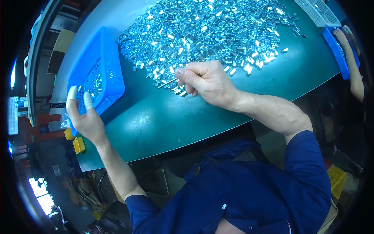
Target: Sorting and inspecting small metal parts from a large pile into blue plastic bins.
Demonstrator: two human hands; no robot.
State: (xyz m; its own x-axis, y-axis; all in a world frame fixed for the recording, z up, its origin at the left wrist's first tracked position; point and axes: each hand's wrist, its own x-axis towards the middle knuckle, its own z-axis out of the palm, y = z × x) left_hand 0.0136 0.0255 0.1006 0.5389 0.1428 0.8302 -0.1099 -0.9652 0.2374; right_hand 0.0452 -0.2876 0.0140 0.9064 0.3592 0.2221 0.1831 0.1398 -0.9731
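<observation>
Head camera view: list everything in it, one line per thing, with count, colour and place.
Small metal parts: too many to count, shiny silver, heaped across the far half of the table.
Table: one, dark green, fills the middle of the view.
Blue basket: one, perforated plastic, on the table's left side, some metal parts inside.
Blue tray: one, at the table's right edge, another person's hand on it.
White basket: one, top right.
Thin stick: one, pale, at the heap's near edge.
Left hand: white finger cots, open, at the blue basket's near edge.
Right hand: pinching the thin stick.
</observation>
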